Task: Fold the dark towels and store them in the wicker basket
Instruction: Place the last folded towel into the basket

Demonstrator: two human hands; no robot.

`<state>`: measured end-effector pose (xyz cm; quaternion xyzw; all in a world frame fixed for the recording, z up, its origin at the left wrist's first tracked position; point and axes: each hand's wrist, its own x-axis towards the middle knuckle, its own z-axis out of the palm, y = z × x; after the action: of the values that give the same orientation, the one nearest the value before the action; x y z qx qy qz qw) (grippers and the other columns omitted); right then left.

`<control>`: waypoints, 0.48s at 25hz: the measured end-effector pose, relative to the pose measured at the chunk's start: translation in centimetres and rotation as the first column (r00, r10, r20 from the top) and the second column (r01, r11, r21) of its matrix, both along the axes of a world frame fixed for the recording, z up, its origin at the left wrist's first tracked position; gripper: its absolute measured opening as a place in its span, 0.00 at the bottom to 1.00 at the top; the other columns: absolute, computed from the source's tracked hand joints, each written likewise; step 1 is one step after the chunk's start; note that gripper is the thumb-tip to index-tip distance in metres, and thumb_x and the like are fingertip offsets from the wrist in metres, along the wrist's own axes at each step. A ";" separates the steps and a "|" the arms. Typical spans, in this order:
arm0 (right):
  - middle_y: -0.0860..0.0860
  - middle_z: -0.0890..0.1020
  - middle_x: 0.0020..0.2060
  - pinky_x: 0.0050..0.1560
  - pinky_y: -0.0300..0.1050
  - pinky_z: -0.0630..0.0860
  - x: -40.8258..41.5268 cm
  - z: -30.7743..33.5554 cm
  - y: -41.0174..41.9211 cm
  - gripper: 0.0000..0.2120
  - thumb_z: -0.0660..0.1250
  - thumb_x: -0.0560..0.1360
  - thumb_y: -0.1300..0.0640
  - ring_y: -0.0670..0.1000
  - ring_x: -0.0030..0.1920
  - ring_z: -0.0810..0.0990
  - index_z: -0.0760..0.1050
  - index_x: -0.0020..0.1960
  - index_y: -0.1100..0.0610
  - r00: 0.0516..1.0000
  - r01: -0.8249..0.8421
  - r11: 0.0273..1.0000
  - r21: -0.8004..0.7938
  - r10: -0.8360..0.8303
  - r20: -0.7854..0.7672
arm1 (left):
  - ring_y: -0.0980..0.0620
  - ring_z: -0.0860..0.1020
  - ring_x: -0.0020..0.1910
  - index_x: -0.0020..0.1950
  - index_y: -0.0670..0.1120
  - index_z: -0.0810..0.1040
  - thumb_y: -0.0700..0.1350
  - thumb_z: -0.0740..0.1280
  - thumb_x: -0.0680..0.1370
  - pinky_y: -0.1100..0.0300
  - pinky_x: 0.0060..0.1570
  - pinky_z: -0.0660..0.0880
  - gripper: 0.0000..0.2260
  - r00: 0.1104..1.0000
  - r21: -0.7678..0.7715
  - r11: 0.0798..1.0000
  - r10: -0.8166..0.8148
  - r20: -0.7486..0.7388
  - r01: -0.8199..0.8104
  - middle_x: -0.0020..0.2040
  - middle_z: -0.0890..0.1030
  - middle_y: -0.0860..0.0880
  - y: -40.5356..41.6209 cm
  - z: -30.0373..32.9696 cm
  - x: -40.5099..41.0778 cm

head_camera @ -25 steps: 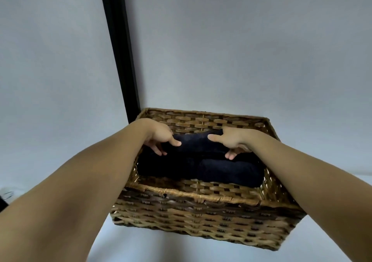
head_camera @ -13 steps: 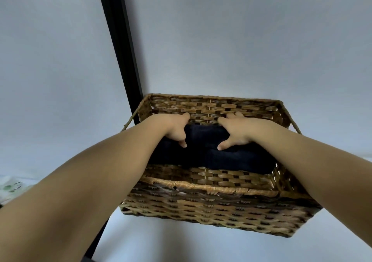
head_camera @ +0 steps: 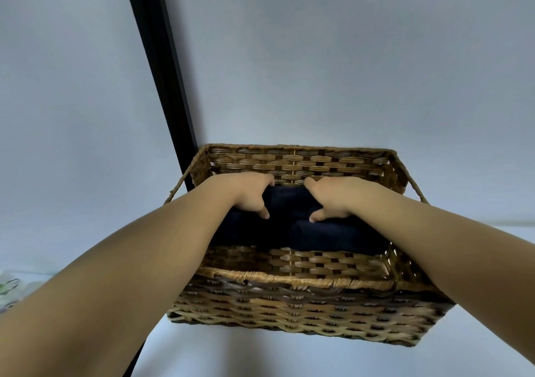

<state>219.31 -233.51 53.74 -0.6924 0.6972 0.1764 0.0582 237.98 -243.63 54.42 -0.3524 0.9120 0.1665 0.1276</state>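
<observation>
A brown wicker basket (head_camera: 289, 279) stands on a white surface against a pale wall. Folded dark navy towels (head_camera: 333, 237) lie inside it, along the back half. Both my hands reach into the basket and grasp the uppermost dark towel (head_camera: 286, 201) near the back wall. My left hand (head_camera: 246, 192) holds its left part and my right hand (head_camera: 333, 197) its right part. Fingers curl over the far edge and thumbs point toward me on the near side. The towel's ends are hidden under my hands and forearms.
A black vertical post (head_camera: 162, 67) runs down the wall to the basket's back left corner. Thin loop handles stick out from both basket ends. A pale object with green marks (head_camera: 8, 287) lies at the far left edge. White surface (head_camera: 260, 356) shows in front of the basket.
My hands have moved the top towel deeper and toward the basket's back wall, and my thumbs now point toward me. The view has shifted closer, so the basket looks larger.
</observation>
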 end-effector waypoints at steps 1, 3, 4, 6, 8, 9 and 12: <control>0.54 0.77 0.63 0.51 0.50 0.76 -0.1 0.3 0.2 0.35 0.70 0.75 0.38 0.56 0.58 0.78 0.62 0.72 0.55 1.000 -0.016 1.000 -0.007 0.016 0.000 | 0.46 0.75 0.60 0.74 0.50 0.66 0.50 0.77 0.73 0.51 0.60 0.74 0.33 1.000 0.001 1.000 -0.003 -0.003 0.003 0.67 0.75 0.47 0.1 0.0 0.1; 0.52 0.76 0.62 0.52 0.52 0.77 -0.2 0.8 0.3 0.35 0.68 0.73 0.33 0.54 0.59 0.76 0.65 0.69 0.53 0.996 -0.095 0.991 -0.094 0.094 -0.006 | 0.48 0.76 0.59 0.72 0.51 0.68 0.52 0.77 0.72 0.51 0.59 0.74 0.32 0.999 -0.015 1.000 -0.022 -0.035 0.022 0.65 0.76 0.49 0.1 0.3 0.3; 0.51 0.75 0.61 0.53 0.53 0.77 -0.3 1.0 0.3 0.33 0.68 0.72 0.32 0.54 0.59 0.74 0.66 0.68 0.52 0.990 -0.138 0.978 -0.158 0.140 0.001 | 0.49 0.76 0.57 0.71 0.52 0.69 0.52 0.77 0.72 0.51 0.58 0.75 0.30 0.996 -0.040 0.999 -0.040 -0.077 0.037 0.64 0.76 0.50 0.2 0.5 0.4; 0.51 0.74 0.62 0.55 0.53 0.76 -0.1 0.9 0.0 0.30 0.70 0.73 0.37 0.53 0.60 0.73 0.66 0.68 0.51 0.981 -0.170 0.965 -0.201 0.185 0.058 | 0.51 0.76 0.55 0.66 0.54 0.72 0.51 0.75 0.71 0.52 0.56 0.76 0.25 0.979 -0.100 0.993 -0.074 -0.191 0.056 0.60 0.77 0.53 0.1 0.8 0.4; 0.52 0.74 0.65 0.57 0.54 0.76 0.3 0.3 -0.3 0.31 0.72 0.74 0.41 0.54 0.61 0.74 0.65 0.70 0.51 0.979 -0.162 0.975 -0.154 0.178 0.099 | 0.51 0.76 0.52 0.59 0.54 0.75 0.48 0.74 0.71 0.52 0.53 0.77 0.18 0.969 -0.137 0.988 -0.105 -0.224 0.075 0.54 0.76 0.54 0.0 0.9 0.1; 0.53 0.73 0.66 0.58 0.55 0.76 0.3 0.0 -0.5 0.32 0.73 0.74 0.42 0.55 0.61 0.74 0.64 0.70 0.51 0.981 -0.155 0.979 -0.136 0.168 0.096 | 0.50 0.76 0.51 0.56 0.55 0.75 0.47 0.73 0.71 0.50 0.53 0.77 0.16 0.972 -0.140 0.986 -0.115 -0.204 0.088 0.53 0.76 0.54 0.0 0.8 -0.2; 0.55 0.72 0.66 0.58 0.55 0.75 0.4 -0.6 -0.8 0.32 0.73 0.73 0.43 0.57 0.62 0.74 0.63 0.70 0.53 0.983 -0.159 0.978 -0.138 0.169 0.069 | 0.49 0.76 0.51 0.54 0.54 0.74 0.45 0.73 0.72 0.47 0.54 0.77 0.14 0.979 -0.134 0.986 -0.119 -0.163 0.098 0.52 0.76 0.53 -0.1 0.3 -0.4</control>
<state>219.73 -234.29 53.14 -0.7565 0.6448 0.1060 0.0257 237.60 -243.77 54.77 -0.2937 0.9462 0.1313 0.0359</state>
